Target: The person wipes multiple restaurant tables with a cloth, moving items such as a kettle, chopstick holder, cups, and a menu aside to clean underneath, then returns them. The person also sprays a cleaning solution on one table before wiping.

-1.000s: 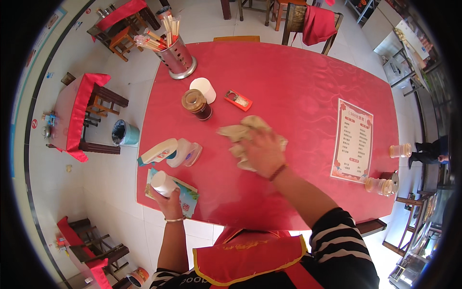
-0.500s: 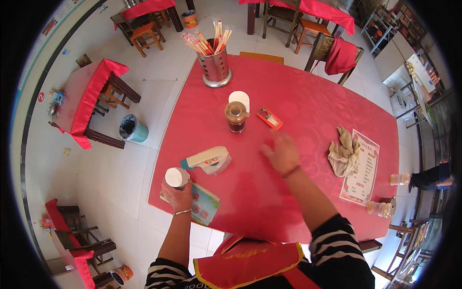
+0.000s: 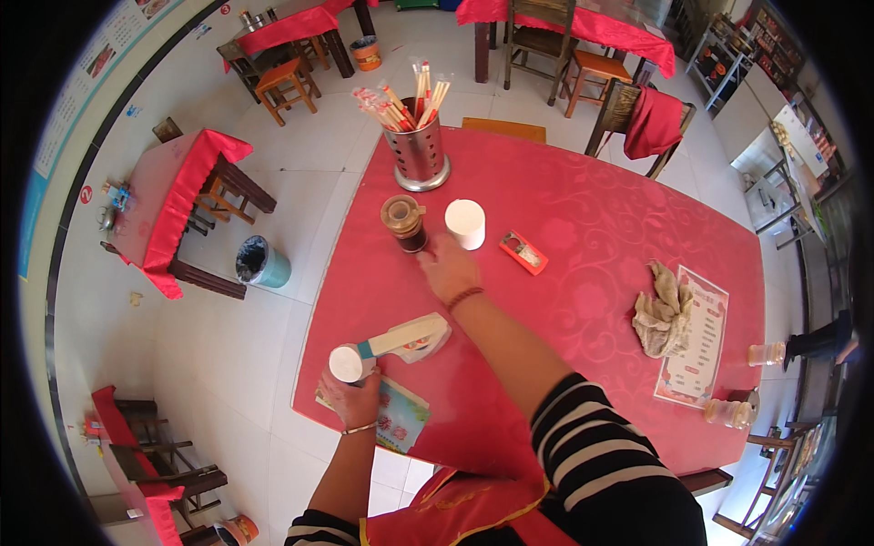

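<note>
My left hand (image 3: 352,398) is wrapped round a white cylindrical canister (image 3: 347,363) with a pale round top, low at the table's left edge. My right hand (image 3: 452,273) reaches to the table's middle, thumb and fingers apart, close against a glass condiment bottle (image 3: 403,221) with a brown top and dark liquid. Whether the fingertips touch the bottle is hard to see. A second white cylinder (image 3: 466,225) stands just beyond my right fingers. Between my hands lies a white and teal handled brush-like object (image 3: 410,338). Under my left hand lies a green printed packet (image 3: 401,417).
A metal holder of wrapped chopsticks (image 3: 421,156) stands at the far left. A small red-orange slicer-like object (image 3: 523,252) lies right of the white cylinder. Further right, a crumpled cloth (image 3: 662,318) overlaps a printed menu sheet (image 3: 699,350). Two jars (image 3: 728,413) stand by the right edge.
My right hand has moved left to the condiment bottle. That bottle has shifted left, uncovering the white cylinder behind it. My left hand keeps its canister. The view has shifted slightly.
</note>
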